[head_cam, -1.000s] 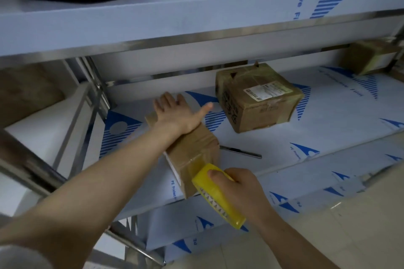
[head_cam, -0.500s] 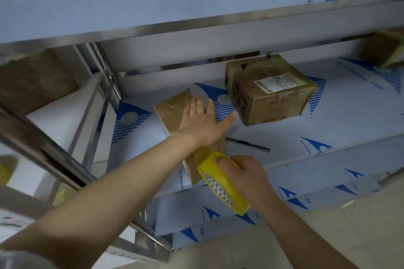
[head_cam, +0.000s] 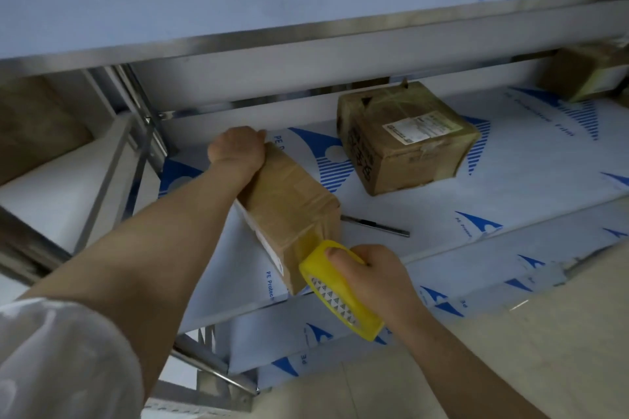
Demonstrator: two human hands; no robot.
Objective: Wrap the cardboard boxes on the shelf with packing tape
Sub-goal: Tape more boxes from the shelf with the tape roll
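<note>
We see a long, narrow cardboard box (head_cam: 289,201) at the front left of the shelf (head_cam: 510,180), lying end-on with its near end at the front edge. Its top is glossy with tape and a white label runs along its left side. Our left hand (head_cam: 238,150) grips its far end. A yellow tape dispenser (head_cam: 340,289), held in our right hand (head_cam: 371,275), sits at the near end. A squarish worn box (head_cam: 405,136) with a white label on top lies near the back edge. A third box (head_cam: 585,75) sits in the back right corner.
</note>
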